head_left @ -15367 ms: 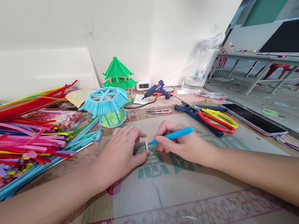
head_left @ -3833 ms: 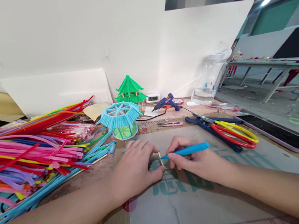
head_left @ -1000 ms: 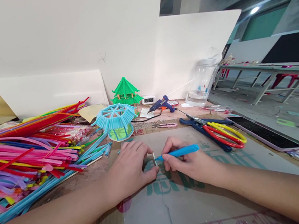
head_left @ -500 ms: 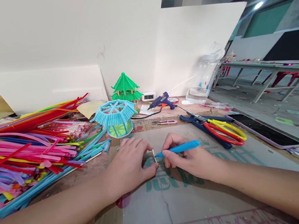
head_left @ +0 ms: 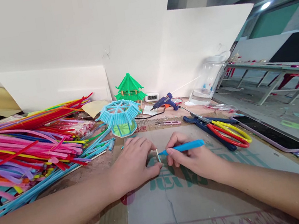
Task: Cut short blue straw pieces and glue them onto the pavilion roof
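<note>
So the bit being worked on is a little stick (head_left: 157,154), held on the near side of the blue pavilion (head_left: 118,113) and a bit to its right, over the clear sheet (head_left: 143,213) on the worktop (head_left: 96,169). Looks like it's being coloured with the blue marker (head_left: 190,145), and probably only part-way done: a bluish tint can be made out on the lower stretch, while the top end looks pale, so some is likely left to be covered. The hidden sides can't be checked. As for the blue pavilion itself, its skirt of roof strips is on, but gaps are left between the spokes up top. The green pavilion (head_left: 130,85) is set just behind it. Hand-wise, the left hand (head_left: 135,163) is arched palm-down in front of the blue pavilion, and the stick is pinched end to end, upper end at the index finger and lower end at the thumb. The right hand (head_left: 187,152) is placed farther right of that pavilion, fingers curled, with the marker gripped like a pen, its tip aimed left and seemingly rested against the stick. Both forearms are angled inward.
</note>
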### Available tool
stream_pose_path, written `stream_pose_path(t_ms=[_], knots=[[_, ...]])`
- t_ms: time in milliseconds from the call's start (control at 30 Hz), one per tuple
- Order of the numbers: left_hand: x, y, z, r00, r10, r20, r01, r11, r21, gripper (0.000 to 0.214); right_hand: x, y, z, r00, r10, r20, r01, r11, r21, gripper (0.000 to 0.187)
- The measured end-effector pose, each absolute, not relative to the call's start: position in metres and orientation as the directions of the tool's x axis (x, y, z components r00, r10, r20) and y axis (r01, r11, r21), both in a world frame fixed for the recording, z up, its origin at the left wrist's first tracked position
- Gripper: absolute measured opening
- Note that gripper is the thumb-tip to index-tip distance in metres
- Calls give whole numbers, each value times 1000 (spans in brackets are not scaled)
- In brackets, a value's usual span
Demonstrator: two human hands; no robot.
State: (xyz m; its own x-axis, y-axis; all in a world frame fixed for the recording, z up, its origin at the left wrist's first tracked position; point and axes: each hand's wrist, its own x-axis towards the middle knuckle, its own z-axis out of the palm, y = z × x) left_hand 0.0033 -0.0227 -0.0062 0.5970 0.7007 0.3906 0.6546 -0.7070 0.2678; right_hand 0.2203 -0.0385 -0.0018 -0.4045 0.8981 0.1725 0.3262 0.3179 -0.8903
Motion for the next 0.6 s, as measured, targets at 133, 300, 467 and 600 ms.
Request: stream_pose_path(t_ms=[133, 300, 467, 600], knots=[[3, -23, -6, 602, 697, 389, 646, -712, 275, 23, 219, -37, -3, -386, 904, 184, 329, 321, -888, 19], [3, -22, -6, 604, 690, 399, 641, -718, 271, 24, 219, -38, -1, -409, 891, 195, 321, 341, -884, 18], [3, -22, -8, 605, 687, 404, 647, -719, 254, 25, 219, -40, 0, -448, 879, 162, 304, 320, -897, 15], [3, -21, -8, 603, 687, 405, 646, -719, 257, 25, 218, -40, -1, -423, 890, 172, 302, 318, -899, 15]])
